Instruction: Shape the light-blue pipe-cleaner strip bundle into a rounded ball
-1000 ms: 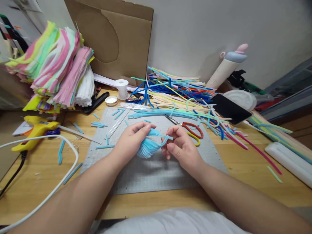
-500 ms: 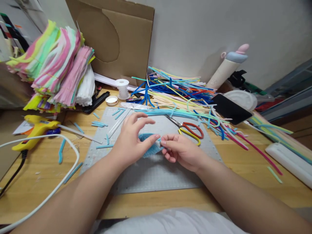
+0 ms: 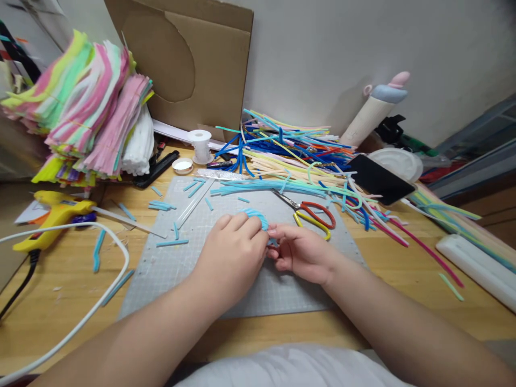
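A light-blue piece made of pipe cleaners (image 3: 255,214) is held between my hands above the grey cutting mat (image 3: 298,293). My left hand (image 3: 234,255) is closed over its near side, back of the hand up, hiding much of the piece. My right hand (image 3: 300,250) pinches its right edge between thumb and fingers. Beyond the hands lie a bundle of light-blue pipe cleaners (image 3: 250,187) and scissors (image 3: 312,214) with one red and one yellow handle. A clear ruler (image 3: 193,205) and short blue cut pieces (image 3: 172,243) lie to the left.
A yellow glue gun (image 3: 54,217) with a white cable (image 3: 124,247) lies at left. Bundled pipe cleaners (image 3: 88,107) are stacked behind it. A spool (image 3: 200,146), loose pipe cleaners (image 3: 290,145), a phone (image 3: 379,180) and a white bottle (image 3: 366,115) stand or lie at the back.
My left hand has gone from spread fingers to closed over the blue piece, its back now turned up. The right hand keeps its pinch in nearly the same place.
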A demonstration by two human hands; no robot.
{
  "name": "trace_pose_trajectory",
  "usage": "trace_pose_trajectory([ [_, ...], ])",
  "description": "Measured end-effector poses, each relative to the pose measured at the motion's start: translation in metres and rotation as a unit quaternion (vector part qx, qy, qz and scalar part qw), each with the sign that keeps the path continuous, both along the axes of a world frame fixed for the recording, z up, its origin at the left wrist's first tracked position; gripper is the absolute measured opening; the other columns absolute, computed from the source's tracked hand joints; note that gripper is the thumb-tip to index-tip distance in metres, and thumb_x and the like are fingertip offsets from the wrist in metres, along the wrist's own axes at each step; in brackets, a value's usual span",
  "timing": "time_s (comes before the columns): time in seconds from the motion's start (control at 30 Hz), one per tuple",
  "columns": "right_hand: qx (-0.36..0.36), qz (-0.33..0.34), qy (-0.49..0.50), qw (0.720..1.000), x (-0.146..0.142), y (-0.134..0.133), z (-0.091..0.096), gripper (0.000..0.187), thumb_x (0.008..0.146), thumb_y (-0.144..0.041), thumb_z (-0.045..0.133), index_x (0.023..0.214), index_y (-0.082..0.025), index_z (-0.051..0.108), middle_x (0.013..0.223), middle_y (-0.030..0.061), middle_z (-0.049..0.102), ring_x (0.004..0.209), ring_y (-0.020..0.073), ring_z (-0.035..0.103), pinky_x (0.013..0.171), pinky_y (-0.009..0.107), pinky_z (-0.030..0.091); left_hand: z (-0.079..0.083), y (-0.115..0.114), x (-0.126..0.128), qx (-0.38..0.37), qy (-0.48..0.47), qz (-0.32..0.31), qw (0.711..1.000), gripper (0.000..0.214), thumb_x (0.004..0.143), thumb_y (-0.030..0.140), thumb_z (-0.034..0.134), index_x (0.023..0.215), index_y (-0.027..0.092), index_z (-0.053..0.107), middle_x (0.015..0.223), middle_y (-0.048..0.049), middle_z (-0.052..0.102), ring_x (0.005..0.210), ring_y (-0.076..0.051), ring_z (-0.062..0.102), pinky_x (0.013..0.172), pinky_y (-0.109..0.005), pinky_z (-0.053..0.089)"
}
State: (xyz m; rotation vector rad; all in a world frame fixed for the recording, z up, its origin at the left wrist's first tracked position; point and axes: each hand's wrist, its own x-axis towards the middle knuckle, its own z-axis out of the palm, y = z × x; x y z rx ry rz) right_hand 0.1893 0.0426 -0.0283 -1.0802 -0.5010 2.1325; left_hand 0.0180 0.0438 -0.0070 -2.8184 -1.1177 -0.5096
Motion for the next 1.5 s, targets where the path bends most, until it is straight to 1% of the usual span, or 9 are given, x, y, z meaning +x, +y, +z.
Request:
trace_pose_trajectory([
  [0.2,-0.039,0.019,0.018,0.999,0.002,0.004,-0.001,0.011,0.070,-0.019,0.066,0.074,-0.015,0.057,0.065,-0.0027,0.056,0.052,0.0066,0.052,0.038,0.013,0.034,-0.002,0.001,0.000,-0.089,-0.031,0.010,0.996,0.008,0.082,0.016,0.055,0.078,0.019,0.062,0.082,-0.0041,0.061,0.080,-0.022,0.055,0.067,-0.034,0.039],
  [0.33,0.096,-0.013,-0.069,0.993,-0.004,0.001,-0.001,0.018,0.070,-0.026,0.071,0.075,-0.015,0.058,0.060,-0.0041,0.055,0.044,0.0043,0.044,0.035,0.013,0.030,-0.001,0.005,-0.003,-0.190,-0.130,0.043,0.972,0.008,0.082,0.019,0.052,0.077,0.019,0.058,0.081,-0.0032,0.060,0.076,-0.018,0.055,0.064,-0.029,0.040],
  [0.57,0.264,-0.071,-0.237,0.932,-0.020,-0.014,0.009,0.020,0.072,-0.034,0.068,0.077,-0.017,0.061,0.050,-0.0066,0.049,0.039,0.0058,0.040,0.037,0.019,0.029,0.006,0.002,-0.005,-0.249,-0.227,0.080,0.938,0.006,0.083,0.023,0.052,0.082,0.020,0.057,0.068,0.0019,0.057,0.061,-0.013,0.050,0.056,-0.025,0.034],
  [0.67,0.294,-0.088,-0.267,0.914,-0.021,-0.016,0.014,0.017,0.071,-0.033,0.067,0.076,-0.018,0.061,0.052,-0.0056,0.051,0.041,0.0066,0.041,0.039,0.020,0.031,0.010,0.002,-0.004,-0.355,-0.310,0.074,0.879,0.007,0.082,0.026,0.054,0.080,0.019,0.057,0.064,0.0032,0.055,0.057,-0.011,0.050,0.053,-0.022,0.037],
  [0.8,0.288,-0.072,-0.270,0.916,-0.018,-0.016,0.019,0.018,0.073,-0.035,0.064,0.076,-0.018,0.059,0.053,-0.0053,0.051,0.041,0.0063,0.041,0.039,0.020,0.031,0.015,0.006,-0.001,-0.529,-0.400,0.060,0.746,0.017,0.079,0.034,0.059,0.077,0.018,0.055,0.059,0.0034,0.055,0.049,-0.011,0.052,0.048,-0.023,0.042],
  [0.87,0.284,-0.060,-0.266,0.919,-0.016,-0.016,0.020,0.019,0.074,-0.035,0.062,0.076,-0.017,0.058,0.054,-0.0047,0.052,0.041,0.0064,0.041,0.039,0.020,0.032,0.017,0.008,-0.001,-0.564,-0.427,0.062,0.705,0.018,0.078,0.035,0.060,0.077,0.018,0.053,0.057,0.0041,0.055,0.045,-0.011,0.051,0.045,-0.023,0.042],
  [0.93,0.282,-0.057,-0.259,0.922,-0.015,-0.017,0.021,0.019,0.075,-0.036,0.062,0.076,-0.017,0.057,0.053,-0.0049,0.051,0.041,0.0068,0.042,0.040,0.020,0.033,0.016,0.010,-0.002,-0.549,-0.441,0.066,0.707,0.018,0.077,0.034,0.061,0.076,0.017,0.054,0.058,0.0042,0.054,0.046,-0.010,0.050,0.046,-0.023,0.041],
  [1.13,0.287,-0.048,-0.239,0.926,-0.015,-0.018,0.019,0.021,0.076,-0.039,0.063,0.076,-0.019,0.056,0.054,-0.0049,0.050,0.043,0.0076,0.043,0.040,0.020,0.034,0.009,0.014,-0.007,-0.461,-0.411,0.067,0.783,0.017,0.074,0.032,0.065,0.071,0.017,0.057,0.071,0.0001,0.056,0.068,-0.014,0.052,0.062,-0.025,0.042],
  [1.5,0.335,-0.063,-0.235,0.910,-0.012,-0.019,0.014,0.023,0.080,-0.041,0.063,0.079,-0.019,0.057,0.062,-0.0038,0.050,0.051,0.0083,0.043,0.045,0.020,0.036,0.009,0.015,-0.011,-0.418,-0.382,-0.035,0.823,0.011,0.075,0.016,0.061,0.068,0.018,0.053,0.089,-0.0017,0.060,0.088,-0.017,0.056,0.078,-0.028,0.041],
])
